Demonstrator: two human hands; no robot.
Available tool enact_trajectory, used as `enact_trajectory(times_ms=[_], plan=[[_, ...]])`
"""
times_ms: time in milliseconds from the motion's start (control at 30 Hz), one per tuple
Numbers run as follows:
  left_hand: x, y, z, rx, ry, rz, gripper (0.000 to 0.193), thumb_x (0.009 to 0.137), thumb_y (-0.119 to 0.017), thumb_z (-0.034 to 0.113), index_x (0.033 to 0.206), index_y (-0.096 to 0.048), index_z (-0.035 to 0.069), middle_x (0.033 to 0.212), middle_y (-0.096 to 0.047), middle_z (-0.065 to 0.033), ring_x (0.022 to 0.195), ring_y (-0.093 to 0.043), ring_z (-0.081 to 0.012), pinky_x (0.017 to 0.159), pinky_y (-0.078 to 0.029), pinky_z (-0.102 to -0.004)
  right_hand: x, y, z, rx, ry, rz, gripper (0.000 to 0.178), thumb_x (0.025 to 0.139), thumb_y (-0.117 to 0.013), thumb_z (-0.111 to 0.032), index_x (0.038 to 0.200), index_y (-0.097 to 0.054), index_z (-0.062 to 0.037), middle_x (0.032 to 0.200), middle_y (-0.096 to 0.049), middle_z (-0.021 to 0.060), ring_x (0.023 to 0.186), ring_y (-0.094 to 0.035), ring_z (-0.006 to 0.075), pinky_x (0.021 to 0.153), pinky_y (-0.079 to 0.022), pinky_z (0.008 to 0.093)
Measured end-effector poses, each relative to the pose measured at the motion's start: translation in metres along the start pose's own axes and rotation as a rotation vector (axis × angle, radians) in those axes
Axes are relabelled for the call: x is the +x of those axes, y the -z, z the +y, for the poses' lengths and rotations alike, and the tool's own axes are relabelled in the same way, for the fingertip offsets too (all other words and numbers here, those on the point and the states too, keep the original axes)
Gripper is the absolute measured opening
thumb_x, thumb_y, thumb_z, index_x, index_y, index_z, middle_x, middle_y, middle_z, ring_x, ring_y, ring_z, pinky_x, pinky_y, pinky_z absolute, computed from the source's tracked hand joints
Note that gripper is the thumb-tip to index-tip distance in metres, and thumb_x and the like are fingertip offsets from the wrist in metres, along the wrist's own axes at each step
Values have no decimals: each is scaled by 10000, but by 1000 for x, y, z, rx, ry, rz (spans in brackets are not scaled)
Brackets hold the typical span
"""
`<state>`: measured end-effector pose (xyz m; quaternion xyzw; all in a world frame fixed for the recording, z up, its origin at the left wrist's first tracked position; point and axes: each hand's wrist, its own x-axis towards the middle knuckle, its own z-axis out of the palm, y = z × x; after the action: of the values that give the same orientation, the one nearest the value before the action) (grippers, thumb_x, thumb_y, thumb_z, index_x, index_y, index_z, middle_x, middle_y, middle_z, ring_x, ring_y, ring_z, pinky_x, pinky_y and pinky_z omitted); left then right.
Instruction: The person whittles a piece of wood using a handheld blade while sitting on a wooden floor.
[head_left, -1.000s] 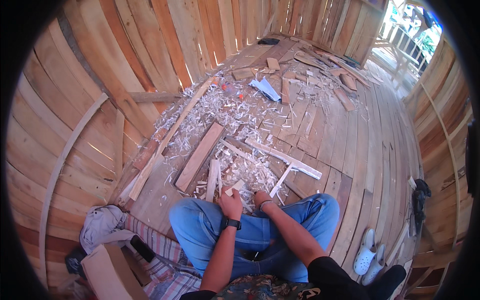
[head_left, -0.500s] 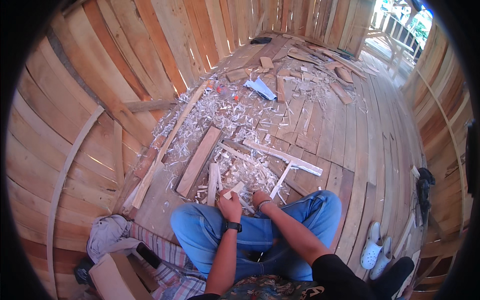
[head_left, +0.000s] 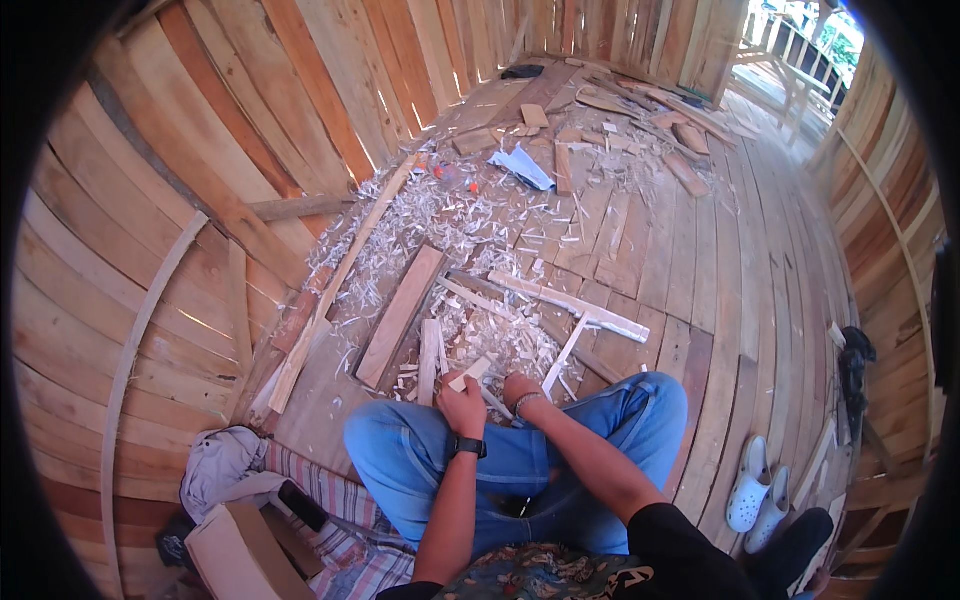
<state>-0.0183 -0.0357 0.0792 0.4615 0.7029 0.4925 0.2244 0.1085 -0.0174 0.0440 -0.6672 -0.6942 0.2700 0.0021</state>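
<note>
My left hand, with a dark watch at the wrist, is closed around a small pale piece of wood whose far end sticks out past the fingers. Just to its right, my right hand is curled shut; its fingers face away, and anything inside them is hidden. A bracelet circles that wrist. Both hands are above my folded legs in blue jeans. Beyond them lies a heap of wood chips. A short wooden block lies beside the left hand, and a pale thin stick lies right of the right hand.
A thick plank and a long strip lie to the left. Curled shavings cover the floor near the wall. Offcuts are scattered farther back. A cardboard box is at lower left, pale clogs at right.
My right hand has shifted slightly away from me, its fingers a little higher in view. The left hand still grips the wood piece. The whole view has moved slightly.
</note>
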Motion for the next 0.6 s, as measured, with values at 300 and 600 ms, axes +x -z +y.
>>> enact_trajectory(times_ms=[300,600], plan=[[-2,3,12,-23,14,-5,160,768,-575,115,850,-602,-20,751,-629,-225,718,-626,-370,654,-485,-429,14,-3,2,-1,-49,-39,274,833,-497,-185,981,-590,26,987,-630,225,922,-628,350,783,-510,427],[-12,-10,9,19,-55,-17,181,786,-555,112,887,-589,-34,690,-636,-191,649,-644,-306,621,-498,-382,13,-6,40,-101,-64,-85,259,822,-476,-121,993,-619,12,1033,-617,219,967,-617,331,802,-510,404]])
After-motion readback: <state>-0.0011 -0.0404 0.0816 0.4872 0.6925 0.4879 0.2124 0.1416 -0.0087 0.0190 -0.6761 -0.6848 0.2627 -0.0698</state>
